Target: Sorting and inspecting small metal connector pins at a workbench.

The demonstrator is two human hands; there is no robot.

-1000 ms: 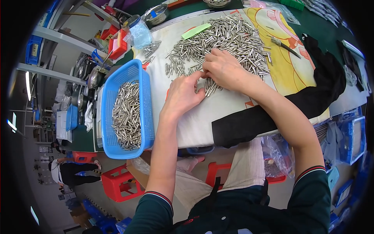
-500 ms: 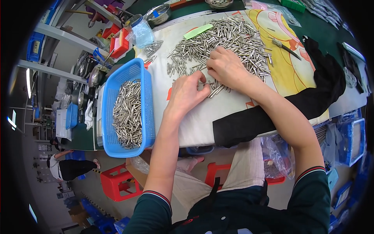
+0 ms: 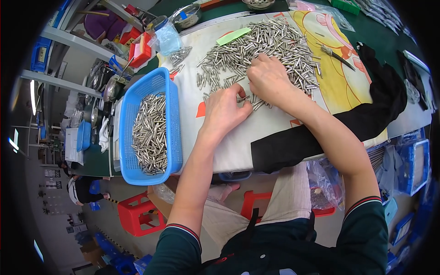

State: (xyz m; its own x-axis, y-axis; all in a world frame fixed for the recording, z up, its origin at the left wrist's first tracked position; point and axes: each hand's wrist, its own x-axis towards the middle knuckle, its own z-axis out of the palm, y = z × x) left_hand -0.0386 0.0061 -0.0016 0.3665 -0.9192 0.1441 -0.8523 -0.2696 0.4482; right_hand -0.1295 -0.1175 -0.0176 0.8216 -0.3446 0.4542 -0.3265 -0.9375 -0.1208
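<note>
- The metal pins (image 3: pixel 266 43) lie in a broad loose heap on the cloth-covered tabletop (image 3: pixel 256 133), spread out beyond and to both sides of the two hands; a few stragglers lie right under the fingertips at the heap's near edge.
- The left hand (image 3: pixel 224 112) rests palm down on the cloth at the heap's near edge, fingers curled together over a few pins; whether its grip is actually pinched on one I cannot tell.
- The right hand (image 3: pixel 270 80) lies just beyond and to the right of the left, the two nearly touching, its fingers bent down into the pins; its grip is hidden under the knuckles, so open or closed cannot be told.
- Left of the left hand, near but apart, stands a blue plastic basket (image 3: pixel 172 119) with a perforated wall, partly filled with more of the same pins.
- To the right of the right hand and toward the person, a black cloth (image 3: pixel 366 114) drapes over the tabletop's front edge.
- Beyond the right hand, past the heap, a small metal tool (image 3: pixel 334 54) lies on the yellow part of the printed cloth.
- At the heap's far left side lies a flat green strip (image 3: pixel 233 35).
- Farther off beyond the basket sit a clear plastic bag (image 3: pixel 168 39), a red box (image 3: pixel 140 51) and a metal bowl (image 3: pixel 185 17).
- Below the tabletop's edge, near the person's knees, stands a red stool (image 3: pixel 140 215).
</note>
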